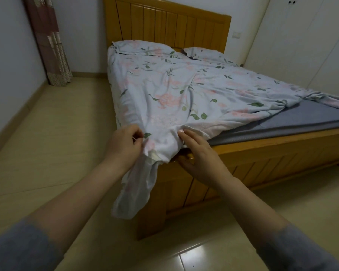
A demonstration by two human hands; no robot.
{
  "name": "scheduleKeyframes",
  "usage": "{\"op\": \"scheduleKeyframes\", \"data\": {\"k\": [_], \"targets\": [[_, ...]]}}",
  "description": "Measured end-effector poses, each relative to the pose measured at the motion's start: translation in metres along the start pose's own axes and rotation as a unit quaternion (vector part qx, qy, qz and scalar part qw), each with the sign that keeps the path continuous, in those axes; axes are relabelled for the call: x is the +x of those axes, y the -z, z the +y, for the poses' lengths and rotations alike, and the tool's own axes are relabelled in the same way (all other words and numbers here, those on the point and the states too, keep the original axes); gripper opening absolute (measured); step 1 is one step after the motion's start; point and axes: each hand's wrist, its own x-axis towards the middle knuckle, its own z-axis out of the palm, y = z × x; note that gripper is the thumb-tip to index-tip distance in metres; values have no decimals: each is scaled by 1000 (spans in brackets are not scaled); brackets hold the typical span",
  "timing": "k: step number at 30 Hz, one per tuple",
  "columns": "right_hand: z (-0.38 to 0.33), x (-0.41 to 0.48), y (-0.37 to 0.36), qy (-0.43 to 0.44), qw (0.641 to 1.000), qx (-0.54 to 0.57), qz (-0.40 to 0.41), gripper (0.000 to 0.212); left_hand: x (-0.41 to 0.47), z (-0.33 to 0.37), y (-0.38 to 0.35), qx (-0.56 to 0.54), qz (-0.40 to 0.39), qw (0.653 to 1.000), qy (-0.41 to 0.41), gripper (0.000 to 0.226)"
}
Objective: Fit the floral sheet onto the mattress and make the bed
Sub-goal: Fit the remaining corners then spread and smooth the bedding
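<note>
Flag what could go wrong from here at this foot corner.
The left hand pinches the floral sheet and the right hand presses it. Tugging here may pull cloth off the right side, where the grey mattress lies bare. The slack hanging over the footboard may bunch rather than tuck flat.

2 grey sleeves, soft fabric: left sleeve (17,249), right sleeve (294,251). Cuffs end well short of bed frame (262,151); forearms bare beyond.
</note>
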Motion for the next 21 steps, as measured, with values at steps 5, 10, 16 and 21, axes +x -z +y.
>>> {"op": "scheduleKeyframes", "data": {"k": [5, 10, 16, 21], "targets": [[2, 17, -5, 11, 1000, -5, -15, 68, -24, 24, 10, -12, 30, 981, -192, 19], [8, 24, -8, 16, 1000, -9, -3, 54, -31, 14, -8, 119, -105, 971, -180, 39], [-7, 4, -12, 33, 992, 48, 108, 30, -20, 1, 0, -63, -63, 995, -49, 7], [-22, -4, -26, 80, 990, 23, 116, 40, -18, -1, 9, -135, -74, 987, -32, 21]]}}
